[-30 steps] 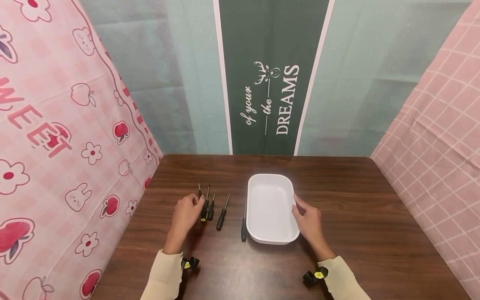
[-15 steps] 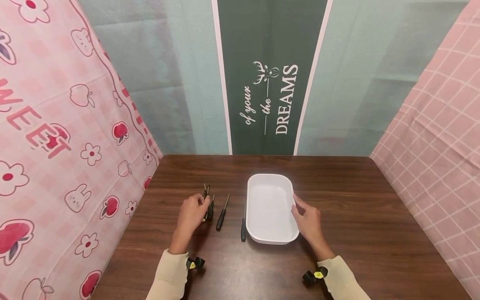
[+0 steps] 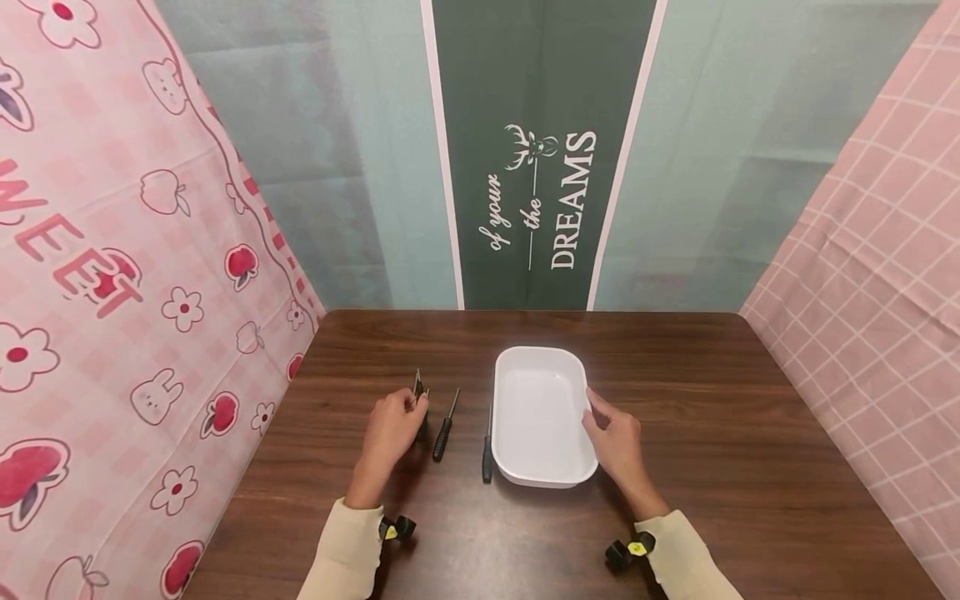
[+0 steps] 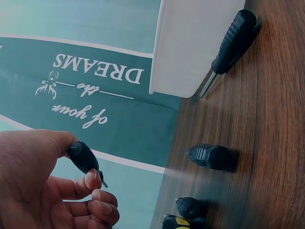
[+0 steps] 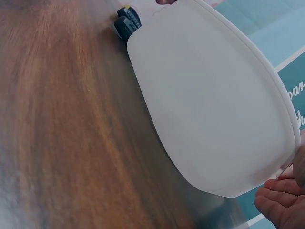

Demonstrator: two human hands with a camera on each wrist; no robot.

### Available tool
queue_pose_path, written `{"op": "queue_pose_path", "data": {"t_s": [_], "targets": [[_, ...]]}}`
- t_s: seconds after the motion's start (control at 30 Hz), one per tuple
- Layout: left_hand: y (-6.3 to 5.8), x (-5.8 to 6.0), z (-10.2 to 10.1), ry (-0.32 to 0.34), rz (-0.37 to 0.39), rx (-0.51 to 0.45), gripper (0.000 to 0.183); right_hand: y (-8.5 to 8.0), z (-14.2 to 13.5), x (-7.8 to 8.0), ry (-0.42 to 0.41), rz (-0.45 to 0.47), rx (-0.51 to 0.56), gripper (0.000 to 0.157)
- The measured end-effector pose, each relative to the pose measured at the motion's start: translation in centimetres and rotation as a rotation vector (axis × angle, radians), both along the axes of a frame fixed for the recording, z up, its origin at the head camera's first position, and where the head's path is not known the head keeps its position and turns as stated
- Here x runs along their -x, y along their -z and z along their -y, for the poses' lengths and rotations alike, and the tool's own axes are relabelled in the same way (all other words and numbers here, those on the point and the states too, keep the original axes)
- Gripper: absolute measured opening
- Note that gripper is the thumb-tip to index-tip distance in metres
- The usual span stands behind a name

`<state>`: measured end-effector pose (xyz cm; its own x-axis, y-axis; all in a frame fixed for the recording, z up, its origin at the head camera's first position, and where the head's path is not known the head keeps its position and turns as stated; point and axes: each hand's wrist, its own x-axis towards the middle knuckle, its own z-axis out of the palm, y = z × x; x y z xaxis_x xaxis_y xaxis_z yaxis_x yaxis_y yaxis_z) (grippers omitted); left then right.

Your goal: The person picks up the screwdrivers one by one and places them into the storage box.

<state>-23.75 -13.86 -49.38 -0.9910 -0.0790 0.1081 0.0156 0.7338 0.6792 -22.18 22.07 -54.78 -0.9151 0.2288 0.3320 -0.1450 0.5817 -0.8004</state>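
Note:
My left hand (image 3: pixel 393 427) pinches a small screwdriver (image 4: pixel 84 157) by its black ribbed handle, held up over the table. Below that hand lie two more screwdrivers, one with a yellow and black handle (image 4: pixel 178 222) and one all black (image 4: pixel 189 208); in the head view the hand mostly covers them. A black screwdriver (image 3: pixel 443 437) lies just to the right. Another screwdriver (image 3: pixel 487 458) rests along the left side of a white rectangular tray (image 3: pixel 542 483). On the tray's right side, my right hand (image 3: pixel 619 440) grips the rim between thumb and fingers.
Everything lies on a dark wood-grain table (image 3: pixel 705 400). A green and teal curtain (image 3: pixel 547 83) with white lettering hangs behind its far edge. Pink patterned cloths stand at the left (image 3: pixel 135 333) and right (image 3: pixel 885 250).
My left hand has moved to the right with the screwdriver, passing over the ones lying on the table. The right hand and the tray have stayed in place.

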Motion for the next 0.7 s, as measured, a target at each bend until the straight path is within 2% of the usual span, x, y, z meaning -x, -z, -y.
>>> {"op": "queue_pose_path", "data": {"t_s": [0.7], "targets": [[0.0,0.0,-1.4,0.042,-0.012,-0.005,0.031,-0.1,0.0,0.0,-0.032,0.013,-0.002,0.039]]}}
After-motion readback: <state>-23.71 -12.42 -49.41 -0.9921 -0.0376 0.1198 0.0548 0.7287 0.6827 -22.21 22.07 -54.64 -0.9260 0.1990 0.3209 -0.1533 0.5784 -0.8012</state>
